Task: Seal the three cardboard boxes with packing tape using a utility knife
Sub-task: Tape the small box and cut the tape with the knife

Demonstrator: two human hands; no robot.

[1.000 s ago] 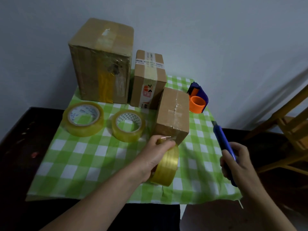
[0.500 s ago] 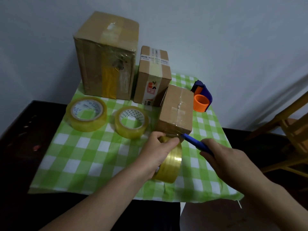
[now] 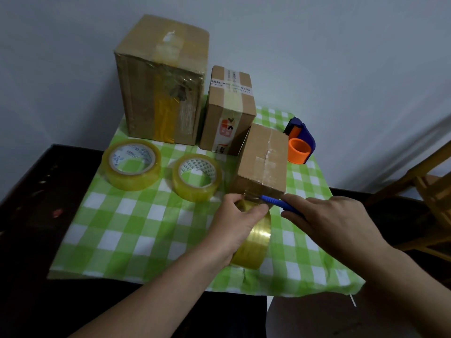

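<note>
Checked cloth [image 3: 136,215] covers the tabletop [image 3: 36,191]. Left hand [image 3: 234,223] grips the tape roll [image 3: 253,245] beside the small box [image 3: 263,162], likely tensioning the strip for the knife [image 3: 275,203] gripped in the right hand [image 3: 336,223]'s fingers [image 3: 292,201].

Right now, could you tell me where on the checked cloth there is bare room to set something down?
Widest bare patch: the near-left cloth, bordered by the large roll, the small roll and the left hand. A narrower strip lies between dispenser and right hand. Around the small box it is crowded.
</note>
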